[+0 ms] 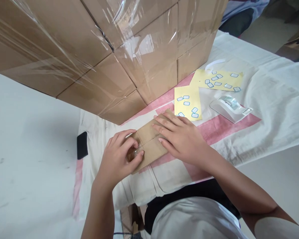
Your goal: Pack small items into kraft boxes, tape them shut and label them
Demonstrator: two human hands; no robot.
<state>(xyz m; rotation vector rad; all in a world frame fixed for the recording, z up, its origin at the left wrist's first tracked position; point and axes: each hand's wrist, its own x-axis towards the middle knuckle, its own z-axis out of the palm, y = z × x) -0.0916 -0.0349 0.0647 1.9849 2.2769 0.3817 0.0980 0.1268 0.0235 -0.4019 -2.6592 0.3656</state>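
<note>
A small flat cardboard box (pixel 149 137), with a seam along its top, lies on the cloth-covered table in front of me. My left hand (pixel 121 154) is closed around its left end, thumb on the near side and fingers curled over the far side. A shiny clear piece, perhaps tape (pixel 135 153), shows between the thumb and index finger; its edges are partly hidden. My right hand (pixel 178 134) rests on the box's right part, fingers stretched out and spread, palm down.
Large stacked cartons (pixel 139 66) under clear film rise behind the box. To the right lie yellow sheets (pixel 189 113) with small blue-edged labels and a white tape dispenser (pixel 230 108). A black phone-like object (pixel 82 145) is by the wall (pixel 32 159). Someone's clothing (pixel 254 10) shows at upper right.
</note>
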